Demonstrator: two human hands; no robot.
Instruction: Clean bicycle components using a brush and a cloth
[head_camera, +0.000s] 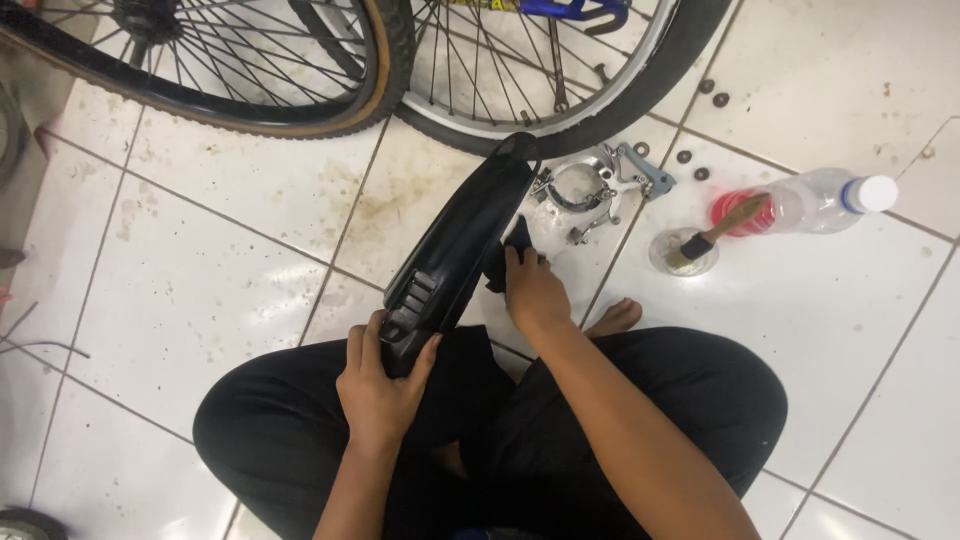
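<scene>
The person sat cross-legged on the tiled floor (200, 290), a long black plastic mudguard (455, 240) slanting from the lap up toward the far wheels. The left hand (380, 385) was closed around the mudguard's near, ribbed end, thumb on the right edge and fingers curled over the left. The right hand (533, 292) pressed a dark cloth (510, 255) against the mudguard's right side near its middle, fingers bent onto the cloth.

The mudguard looked light and fairly stiff, though thin plastic of that length would likely flex if held by one end alone; its glossy face could be slippery, so the ribbed near end seemed the surer hold.

To the right lay a metal brake caliper (600, 185), a brush (715, 235) standing in a small jar (683, 255), and a clear plastic bottle (800, 200) on its side.
</scene>
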